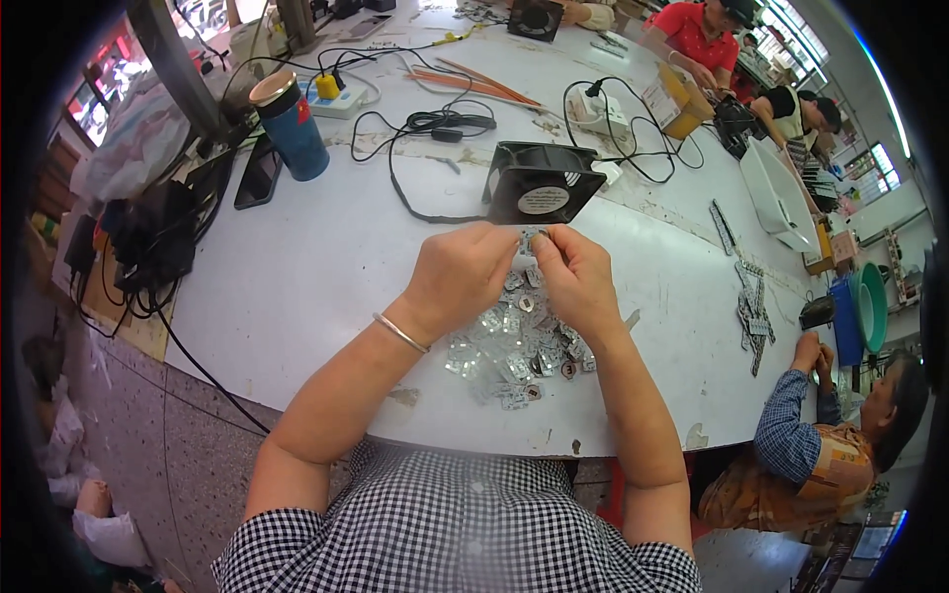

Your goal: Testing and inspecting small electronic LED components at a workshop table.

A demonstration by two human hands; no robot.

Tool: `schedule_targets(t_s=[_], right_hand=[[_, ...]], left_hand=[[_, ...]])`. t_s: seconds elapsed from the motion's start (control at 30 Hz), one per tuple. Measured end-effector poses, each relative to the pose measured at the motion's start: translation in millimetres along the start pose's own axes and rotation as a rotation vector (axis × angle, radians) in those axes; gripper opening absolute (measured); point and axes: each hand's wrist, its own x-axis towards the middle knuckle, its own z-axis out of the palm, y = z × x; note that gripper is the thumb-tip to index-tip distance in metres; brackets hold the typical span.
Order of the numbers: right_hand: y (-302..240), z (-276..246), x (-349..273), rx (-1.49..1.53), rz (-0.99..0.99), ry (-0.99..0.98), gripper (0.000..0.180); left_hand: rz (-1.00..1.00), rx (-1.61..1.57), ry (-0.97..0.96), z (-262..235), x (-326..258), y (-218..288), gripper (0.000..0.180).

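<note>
Our fingers [534, 247] pinch a small clear packet [531, 243].
Both hands meet above the packet pile [514, 351] on the tabletop [326, 267].

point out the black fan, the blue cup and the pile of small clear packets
black fan [542, 184], head view, on the round label at its hub
blue cup [295, 133], head view, on the middle of its blue side
pile of small clear packets [514, 351], head view, on the packets at the pile's middle
</note>
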Motion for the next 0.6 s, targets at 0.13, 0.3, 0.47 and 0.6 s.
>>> schedule_targets(t_s=[0.13,0.3,0.47,0.6], right_hand=[[-1.3,-5.4,-6.6,0.119,0.094,-0.017,0.018],[-6.2,-11.1,-20.0,0.158,0.163,-0.026,0.019],[2.6,-18.9,-41.5,-0.039,0.022,-0.092,0.017],[6.3,-32.6,-49.5,-0.034,0.107,0.043,0.017]], left_hand=[[0.025,-0.024,-0.063,-2.5,-0.7,6.0,0.013],[-0.077,-0.132,-0.091,-5.6,-1.4,16.4,0.012],[-0.148,-0.284,-0.287,-2.1,-6.9,6.0,0.014],[-0.128,-0.316,-0.474,-10.5,-0.1,14.9,0.039]])
